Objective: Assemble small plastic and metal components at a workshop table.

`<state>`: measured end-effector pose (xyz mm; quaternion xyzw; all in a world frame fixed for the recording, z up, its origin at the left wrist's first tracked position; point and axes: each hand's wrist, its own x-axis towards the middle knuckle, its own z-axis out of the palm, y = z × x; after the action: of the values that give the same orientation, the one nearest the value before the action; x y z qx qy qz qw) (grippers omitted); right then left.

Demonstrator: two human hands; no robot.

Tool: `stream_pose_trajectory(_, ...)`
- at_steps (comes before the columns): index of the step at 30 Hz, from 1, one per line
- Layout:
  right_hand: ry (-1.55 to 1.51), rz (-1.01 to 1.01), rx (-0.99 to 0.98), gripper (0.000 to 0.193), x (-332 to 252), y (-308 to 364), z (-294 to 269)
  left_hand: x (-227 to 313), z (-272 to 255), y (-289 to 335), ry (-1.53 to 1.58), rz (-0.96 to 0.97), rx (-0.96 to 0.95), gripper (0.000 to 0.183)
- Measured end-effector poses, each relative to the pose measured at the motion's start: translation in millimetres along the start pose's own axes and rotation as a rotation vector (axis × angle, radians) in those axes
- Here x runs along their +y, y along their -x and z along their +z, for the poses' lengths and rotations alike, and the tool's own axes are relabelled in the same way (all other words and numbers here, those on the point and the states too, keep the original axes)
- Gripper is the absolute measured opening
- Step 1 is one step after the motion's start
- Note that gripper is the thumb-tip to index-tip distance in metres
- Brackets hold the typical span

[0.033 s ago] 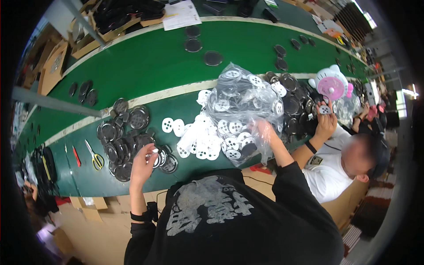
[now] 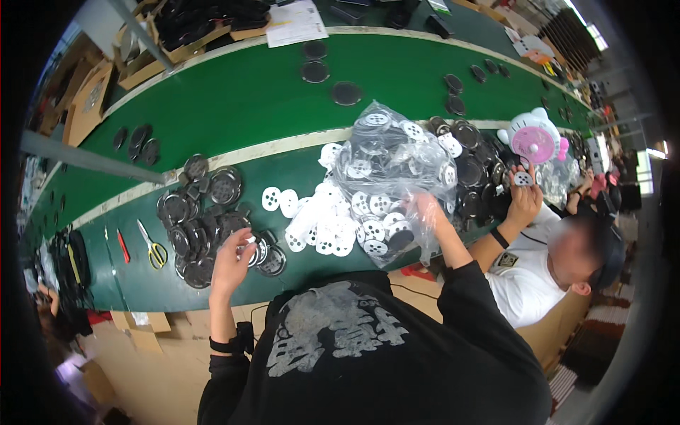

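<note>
2 hands [image 2: 231, 263] | 1 clear bag [image 2: 402, 172] | many white discs [image 2: 270, 198] | 1 scissors [image 2: 149, 243]

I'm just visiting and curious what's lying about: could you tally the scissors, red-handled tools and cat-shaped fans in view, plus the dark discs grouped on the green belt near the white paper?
Yellow-handled scissors: 1
Red-handled tool: 1
Cat-shaped fan: 1
Dark discs near the white paper: 3
Total: 6

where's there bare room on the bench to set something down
The bench is bare between the scissors and its near edge, and between the loose white discs and pale rail. It's crowded around the clear bag and the dark discs right of it.
</note>
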<state>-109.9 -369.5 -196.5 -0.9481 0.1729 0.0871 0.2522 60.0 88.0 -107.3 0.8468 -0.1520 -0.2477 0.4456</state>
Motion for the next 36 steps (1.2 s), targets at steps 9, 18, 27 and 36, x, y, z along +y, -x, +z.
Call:
stream_pose_trajectory(9, -0.477, -0.182, 0.17, 0.028, 61, 12, 19, 15, 13, 6, 0.051, 0.049, -0.039, 0.034)
stream_pose_trajectory(18, -0.009, -0.082, 0.197, 0.029, 41, 24, 9, 29, 32, 5, -0.016, 0.117, -0.113, 0.037)
stream_pose_trajectory(27, -0.1, 0.044, 0.326, 0.02, 0, 69, -36, 38, 38, 9, -0.009, 0.146, -0.198, 0.038)
stream_pose_trajectory(36, 0.033, 0.221, 0.707, 0.014, -92, 90, -122, 76, 29, 17, -0.005, 0.25, -0.191, 0.033)
